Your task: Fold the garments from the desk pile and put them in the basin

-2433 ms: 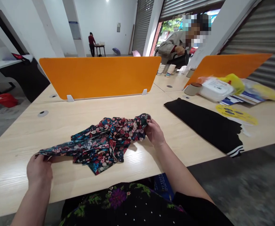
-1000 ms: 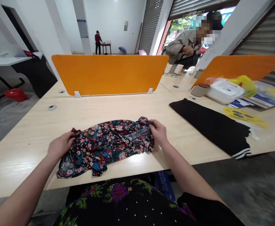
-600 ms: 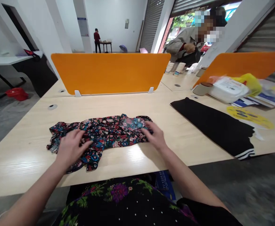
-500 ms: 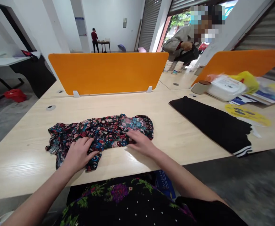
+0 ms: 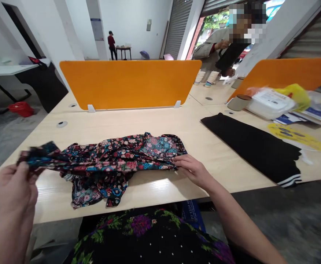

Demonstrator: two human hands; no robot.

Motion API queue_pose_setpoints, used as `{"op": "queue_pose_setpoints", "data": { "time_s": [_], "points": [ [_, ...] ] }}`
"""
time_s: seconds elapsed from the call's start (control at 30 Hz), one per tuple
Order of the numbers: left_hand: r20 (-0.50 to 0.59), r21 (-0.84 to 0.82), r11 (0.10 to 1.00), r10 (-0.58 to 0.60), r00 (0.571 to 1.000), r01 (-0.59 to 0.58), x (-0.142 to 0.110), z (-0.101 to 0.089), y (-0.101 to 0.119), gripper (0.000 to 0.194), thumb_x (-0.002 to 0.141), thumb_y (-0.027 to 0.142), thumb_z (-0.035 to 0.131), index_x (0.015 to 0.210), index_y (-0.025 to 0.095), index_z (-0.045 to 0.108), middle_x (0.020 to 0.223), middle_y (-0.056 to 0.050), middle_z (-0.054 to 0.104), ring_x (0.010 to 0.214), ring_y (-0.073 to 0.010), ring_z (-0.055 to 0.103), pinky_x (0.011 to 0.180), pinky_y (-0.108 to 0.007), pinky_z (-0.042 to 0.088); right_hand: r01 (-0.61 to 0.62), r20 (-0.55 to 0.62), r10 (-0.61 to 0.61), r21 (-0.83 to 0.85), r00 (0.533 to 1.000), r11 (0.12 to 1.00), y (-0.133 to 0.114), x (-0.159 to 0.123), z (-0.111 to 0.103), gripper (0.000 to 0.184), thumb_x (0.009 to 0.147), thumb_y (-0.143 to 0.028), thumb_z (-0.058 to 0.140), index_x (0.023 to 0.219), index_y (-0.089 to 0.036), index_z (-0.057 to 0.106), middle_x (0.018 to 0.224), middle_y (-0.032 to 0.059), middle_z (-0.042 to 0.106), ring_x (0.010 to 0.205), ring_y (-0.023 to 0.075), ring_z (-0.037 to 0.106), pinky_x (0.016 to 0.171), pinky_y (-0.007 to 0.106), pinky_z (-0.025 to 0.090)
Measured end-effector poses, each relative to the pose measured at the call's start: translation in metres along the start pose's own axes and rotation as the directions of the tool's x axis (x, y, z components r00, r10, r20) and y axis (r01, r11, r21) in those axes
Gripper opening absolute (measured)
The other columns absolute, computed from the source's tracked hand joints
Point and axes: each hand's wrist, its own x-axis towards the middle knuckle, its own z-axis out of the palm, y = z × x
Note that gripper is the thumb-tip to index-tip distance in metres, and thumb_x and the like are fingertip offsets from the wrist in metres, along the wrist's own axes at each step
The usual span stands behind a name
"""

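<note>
A dark garment with a floral print (image 5: 127, 148), its exact kind unclear, is spread crumpled along the light wooden table (image 5: 138, 124). At the far left my left hand (image 5: 14, 190) is closed around one end of it, lifted above the tabletop and slightly blurred. My right hand (image 5: 192, 168) pinches the garment's near edge at its right end, close to the table. Between both hands the near edge is drawn out in a taut strip. The lower left part of the cloth hangs loosely and rests on the wood near the table's front edge.
Folded black trousers (image 5: 251, 146) with white-striped cuffs lie to the right. Behind them are a yellow fan (image 5: 295, 136), a white plastic box (image 5: 272, 102) and a brown-topped roll (image 5: 240, 102). An orange divider (image 5: 130, 84) crosses the back; a person (image 5: 215, 47) stands beyond, near paper cups (image 5: 211, 77).
Both hands lay loosely on the floral garment half a second ago. Now they grip it: the left has swung far left and up, the right has shifted right, stretching the near edge.
</note>
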Motion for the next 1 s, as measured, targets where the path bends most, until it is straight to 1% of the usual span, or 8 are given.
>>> {"op": "queue_pose_setpoints", "data": {
  "time_s": [0.13,0.23,0.43,0.53,0.67,0.73,0.8,1.0],
  "points": [
    [0.322,0.542,0.834,-0.098,0.942,-0.098,-0.004,0.010,-0.001,0.042,0.083,0.066,0.039,0.071,0.026,0.050,0.071,-0.006,0.064,0.071,-0.0301,0.064,0.067,-0.048,0.052,-0.097,0.205,0.081,0.068,0.975,0.993,-0.003,-0.005,-0.008,0.023,0.094,-0.034,0.052,0.100,-0.025,0.072,0.117,0.0088,0.067,0.108,0.0246,0.061,0.087,0.041,0.053],
    [0.467,0.639,0.601,0.192,0.863,-0.480,-0.014,0.040,0.010,0.048,0.088,0.063,0.034,0.091,0.023,0.059,0.097,-0.013,0.066,0.091,-0.0336,0.064,0.077,-0.048,0.051,-0.097,0.057,0.093,0.072,0.994,0.993,-0.020,0.007,-0.003,0.034,0.091,-0.041,0.059,0.120,-0.024,0.064,0.129,0.0113,0.060,0.120,0.0268,0.055,0.097,0.045,0.048],
    [0.904,0.239,0.315,0.274,0.329,-0.919,-0.054,0.117,0.033,0.023,0.092,0.031,0.046,0.104,0.019,0.061,0.103,-0.011,0.067,0.104,-0.0277,0.059,0.088,-0.040,0.046,0.128,0.240,-0.129,0.020,0.962,0.992,-0.075,0.039,0.064,0.058,0.087,-0.039,0.065,0.139,-0.020,0.046,0.132,0.0142,0.057,0.120,0.0269,0.051,0.096,0.042,0.044],
    [0.951,0.171,0.496,0.141,0.274,-0.851,-0.083,0.122,0.053,0.027,0.095,0.023,0.035,0.082,0.018,0.058,0.081,-0.006,0.065,0.076,-0.0189,0.060,0.072,-0.030,0.046,0.132,0.197,-0.112,-0.094,0.974,0.987,-0.076,0.041,0.084,0.025,0.093,-0.020,0.050,0.116,-0.020,0.062,0.098,0.0098,0.067,0.093,0.0222,0.058,0.081,0.036,0.045],
    [0.980,-0.189,0.806,0.190,-0.058,-0.561,-0.110,0.112,0.081,0.030,0.099,0.036,0.033,0.090,0.022,0.057,0.081,0.002,0.063,0.072,-0.0113,0.058,0.067,-0.021,0.045,0.032,-0.234,-0.008,0.097,0.972,0.995,-0.049,0.035,0.062,0.026,0.092,-0.012,0.037,0.090,-0.020,0.062,0.084,0.0071,0.061,0.083,0.0201,0.056,0.073,0.033,0.044],
    [0.966,-0.202,0.778,0.257,0.008,-0.595,-0.104,0.120,0.081,0.029,0.099,0.037,0.033,0.096,0.022,0.058,0.089,0.000,0.065,0.079,-0.0129,0.060,0.073,-0.023,0.047,-0.051,-0.397,0.153,0.256,0.905,0.965,-0.039,0.031,0.045,0.027,0.091,-0.012,0.036,0.079,-0.021,0.058,0.089,0.0067,0.061,0.088,0.0203,0.058,0.077,0.034,0.046],
    [0.885,-0.022,0.668,0.359,0.297,-0.744,-0.081,0.140,0.070,0.031,0.099,0.036,0.032,0.106,0.020,0.057,0.103,-0.007,0.065,0.094,-0.0191,0.061,0.085,-0.031,0.047,-0.092,-0.393,0.249,0.377,0.885,0.922,-0.038,0.028,0.036,0.027,0.093,-0.015,0.036,0.080,-0.022,0.059,0.096,0.0062,0.063,0.095,0.0204,0.059,0.083,0.035,0.046],
    [0.679,0.546,0.468,0.238,0.694,-0.695,0.016,0.208,0.020,0.036,0.093,0.034,0.041,0.119,0.013,0.056,0.119,-0.018,0.061,0.115,-0.0306,0.056,0.095,-0.041,0.045,0.102,0.116,-0.103,0.014,0.988,0.995,-0.076,0.019,0.070,0.031,0.093,-0.027,0.053,0.123,-0.021,0.056,0.121,0.0092,0.063,0.110,0.0239,0.051,0.095,0.040,0.036]
  ]
}}
